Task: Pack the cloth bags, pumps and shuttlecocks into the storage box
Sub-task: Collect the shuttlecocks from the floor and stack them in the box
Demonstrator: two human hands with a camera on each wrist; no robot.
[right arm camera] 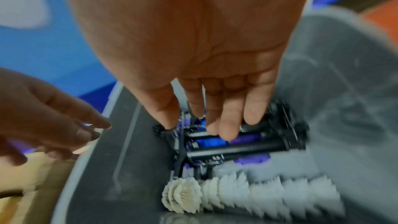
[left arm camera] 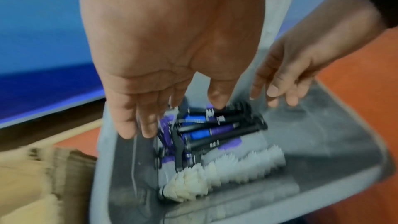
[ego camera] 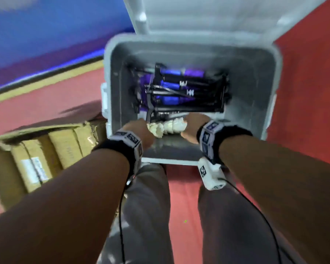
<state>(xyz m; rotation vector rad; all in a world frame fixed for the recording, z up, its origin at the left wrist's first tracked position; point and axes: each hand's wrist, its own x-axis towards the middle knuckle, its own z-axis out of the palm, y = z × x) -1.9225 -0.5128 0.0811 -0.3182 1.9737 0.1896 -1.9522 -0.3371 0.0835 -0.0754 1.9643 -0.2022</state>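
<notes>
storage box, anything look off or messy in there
Nothing stands out. In the storage box the pumps lie in a loose pile and the nested shuttlecocks lie on their side beside them; nothing looks spilled or damaged, though the frames are blurred.

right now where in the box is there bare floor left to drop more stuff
Bare floor shows on the right side of the storage box, between the pumps and the right wall, and in a strip between the shuttlecocks and the near wall. The left and middle are crowded with pumps, the shuttlecock stack lying just in front. Left hand and right hand hover open above.
</notes>
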